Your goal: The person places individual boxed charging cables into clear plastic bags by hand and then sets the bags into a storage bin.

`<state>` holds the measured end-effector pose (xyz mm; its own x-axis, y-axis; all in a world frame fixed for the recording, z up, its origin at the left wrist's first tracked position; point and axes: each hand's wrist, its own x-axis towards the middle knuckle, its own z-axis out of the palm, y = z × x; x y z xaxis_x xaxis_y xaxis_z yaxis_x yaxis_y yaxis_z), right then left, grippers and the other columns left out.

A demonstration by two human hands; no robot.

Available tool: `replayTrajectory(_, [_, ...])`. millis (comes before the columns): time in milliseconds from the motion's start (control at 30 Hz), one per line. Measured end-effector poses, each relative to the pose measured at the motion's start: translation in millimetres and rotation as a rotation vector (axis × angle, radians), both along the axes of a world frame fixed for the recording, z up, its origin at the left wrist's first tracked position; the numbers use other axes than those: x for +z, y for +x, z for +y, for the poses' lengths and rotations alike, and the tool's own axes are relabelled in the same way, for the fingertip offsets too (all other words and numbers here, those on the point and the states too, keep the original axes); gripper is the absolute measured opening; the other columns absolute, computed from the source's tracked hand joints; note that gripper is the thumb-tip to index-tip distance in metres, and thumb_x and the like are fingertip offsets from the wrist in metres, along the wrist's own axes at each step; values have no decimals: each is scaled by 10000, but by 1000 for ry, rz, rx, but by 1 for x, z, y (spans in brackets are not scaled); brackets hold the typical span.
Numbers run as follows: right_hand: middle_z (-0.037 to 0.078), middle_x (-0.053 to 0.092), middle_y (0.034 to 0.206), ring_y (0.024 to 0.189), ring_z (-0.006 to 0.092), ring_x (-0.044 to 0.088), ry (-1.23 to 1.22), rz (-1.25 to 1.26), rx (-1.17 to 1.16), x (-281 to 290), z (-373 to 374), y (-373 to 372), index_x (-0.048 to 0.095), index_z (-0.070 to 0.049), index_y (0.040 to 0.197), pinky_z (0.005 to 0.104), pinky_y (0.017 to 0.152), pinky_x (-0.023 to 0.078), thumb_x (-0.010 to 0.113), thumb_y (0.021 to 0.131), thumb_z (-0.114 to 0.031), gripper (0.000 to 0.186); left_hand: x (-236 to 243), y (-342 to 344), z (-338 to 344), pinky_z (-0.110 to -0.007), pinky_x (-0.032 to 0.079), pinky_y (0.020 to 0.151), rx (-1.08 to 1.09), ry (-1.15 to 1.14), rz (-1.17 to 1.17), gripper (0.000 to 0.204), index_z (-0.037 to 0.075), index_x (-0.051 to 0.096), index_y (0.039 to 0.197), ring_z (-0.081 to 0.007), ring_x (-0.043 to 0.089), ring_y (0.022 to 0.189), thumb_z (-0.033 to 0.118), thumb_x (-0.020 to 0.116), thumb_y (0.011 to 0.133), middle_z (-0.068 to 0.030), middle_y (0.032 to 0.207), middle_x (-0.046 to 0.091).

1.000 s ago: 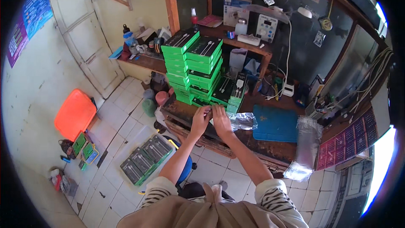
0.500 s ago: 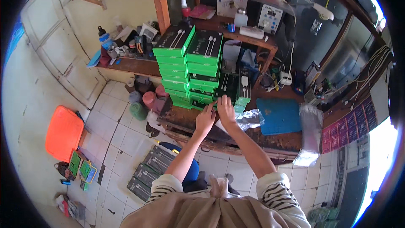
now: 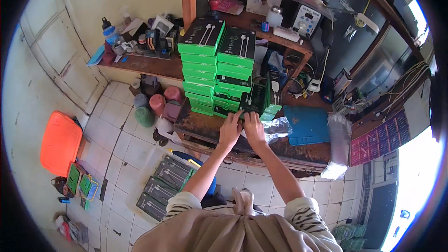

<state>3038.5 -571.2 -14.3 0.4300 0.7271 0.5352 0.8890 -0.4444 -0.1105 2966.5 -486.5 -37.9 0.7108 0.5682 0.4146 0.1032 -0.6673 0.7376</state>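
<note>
Both my hands are side by side at the near edge of a black and green cable box (image 3: pixel 249 103), which lies low against the stacks on the worktable. My left hand (image 3: pixel 230 129) has its fingers bent and pressed at the box's left front corner. Just beside it, my right hand (image 3: pixel 254 127) curls its fingers over the same front edge. The fingertips partly hide that edge. Directly behind and to the left rise two tall stacks of similar boxes, the left stack (image 3: pixel 198 60) and the right stack (image 3: pixel 233 65), with white cables pictured on their lids.
More boxes (image 3: pixel 274 94) stand right of my hands. Clear plastic wrap (image 3: pixel 277 129), a blue mat (image 3: pixel 306 126) and a pile of clear bags (image 3: pixel 339 140) lie along the table. On the floor, a translucent tub (image 3: pixel 135 190) holds several boxes. An orange lid (image 3: pixel 60 142) leans at left.
My view has shifted slightly. My right hand has come down from the box's top to its front edge, level with my left hand. The stacks stay in place.
</note>
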Motion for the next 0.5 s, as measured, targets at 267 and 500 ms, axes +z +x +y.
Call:
replayTrajectory(267, [73,506,835,884,241,488,52,-116,86,8,-38,-27,515,-85,860,404,764,383,630,657,-111,235,1,-19,-13,-386,472,689,59,172,12,405,172,563,1126,-292,514,855,73,628,739,-127,959,440])
replayTrajectory(500, [95,484,1043,1016,282,458,140,-96,159,23,-84,-13,525,-84,1098,450,862,371,623,635,-76,474,3,-36,-29,-346,497,702,-75,216,-175,465,200,574,1133,-252,554,866,38,670,708,-99,1007,462])
